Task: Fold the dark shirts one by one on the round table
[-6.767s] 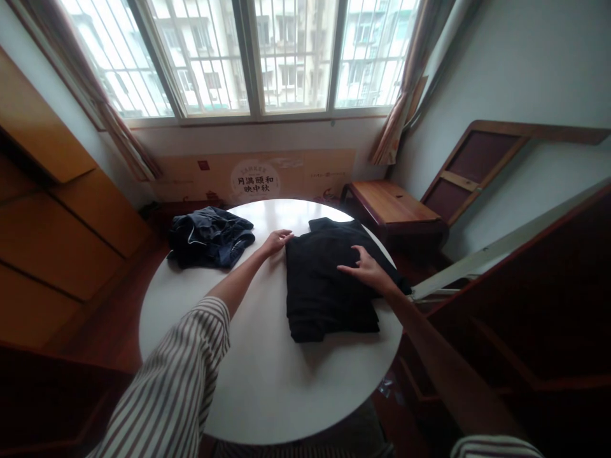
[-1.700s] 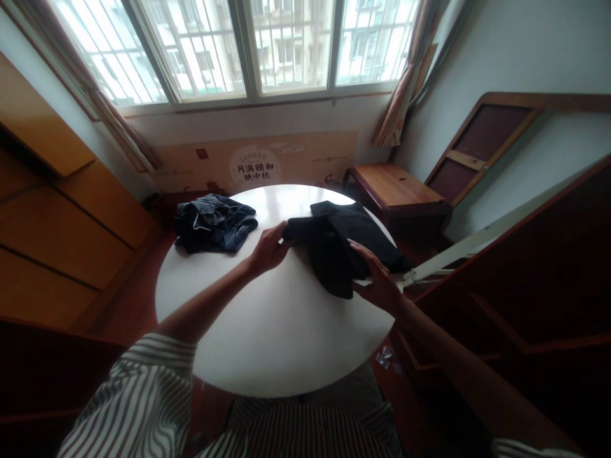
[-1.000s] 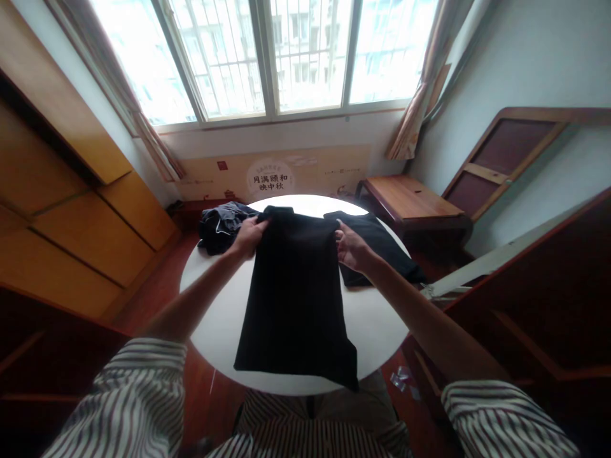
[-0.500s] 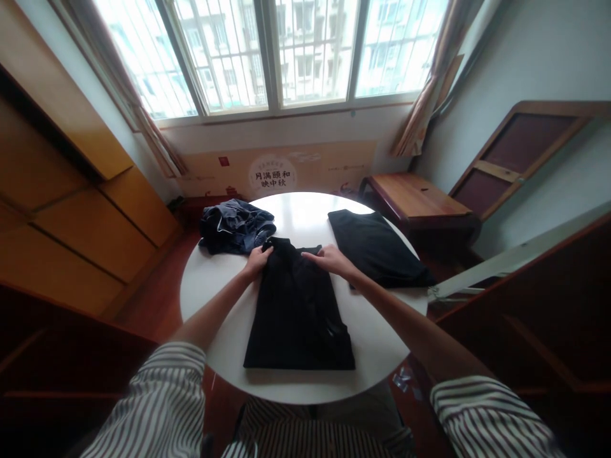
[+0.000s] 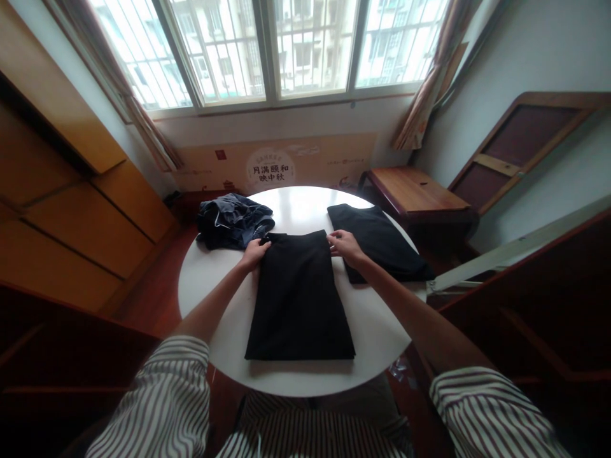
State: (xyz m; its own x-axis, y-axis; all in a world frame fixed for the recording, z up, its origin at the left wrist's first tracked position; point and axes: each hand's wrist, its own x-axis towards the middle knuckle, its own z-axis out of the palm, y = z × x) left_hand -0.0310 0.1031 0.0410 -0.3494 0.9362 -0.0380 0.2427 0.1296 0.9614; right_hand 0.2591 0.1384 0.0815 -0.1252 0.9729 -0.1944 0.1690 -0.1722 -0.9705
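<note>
A folded black garment [image 5: 300, 299] lies flat as a long panel on the white round table [image 5: 229, 343]; its exact kind does not show. At its far left corner, my left hand [image 5: 256, 253] pinches the edge between thumb and fingers. My right hand [image 5: 345, 247] has its thumb and fingers closed on the far right corner. Beyond my left hand sits a crumpled dark blue garment [image 5: 233, 219] with a pale trim line. To the right, past my right hand, rests a second folded black garment [image 5: 382, 245].
A low wooden table [image 5: 415, 187] stands beyond the round table on the right, with a wood-framed panel [image 5: 515, 152] leaning by the wall. Orange-brown cabinets [image 5: 109, 222] line the left side. A barred window [image 5: 272, 51] is ahead.
The far edge of the black garment, bunched before, is now spread straight and the top layer lies smooth. My right hand has moved right, out to the corner; my left hand shifted slightly left.
</note>
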